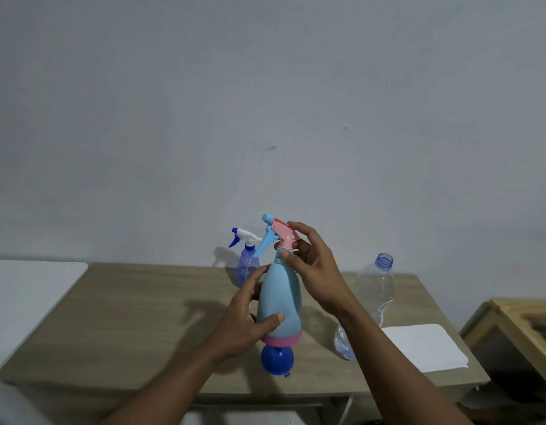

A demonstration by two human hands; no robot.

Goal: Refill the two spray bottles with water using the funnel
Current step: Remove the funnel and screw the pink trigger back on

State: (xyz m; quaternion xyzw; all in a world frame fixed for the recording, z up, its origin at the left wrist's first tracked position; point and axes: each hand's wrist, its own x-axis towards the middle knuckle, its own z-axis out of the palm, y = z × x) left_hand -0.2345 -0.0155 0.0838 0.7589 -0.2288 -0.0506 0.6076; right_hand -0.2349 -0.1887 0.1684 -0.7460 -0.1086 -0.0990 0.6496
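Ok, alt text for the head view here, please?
Both hands hold a light blue spray bottle at a table: left hand grips its body, right hand pinches its neck. A funnel lies in front; a second spray bottle and open water bottle stand behind.

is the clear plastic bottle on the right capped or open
Open: the clear plastic bottle stands with no cap, its bare blue threaded neck showing.

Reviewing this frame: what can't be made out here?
All in the head view:
- Light blue spray bottle: fill level, hidden by its opaque wall.
- Its pink collar: loosened or not, partly covered by fingers of the right hand.
- Blue funnel: far end, behind the bottle's base.
- Clear water bottle: water level, crossed by the right forearm.
- Purple spray bottle: right side and base, behind the left hand.
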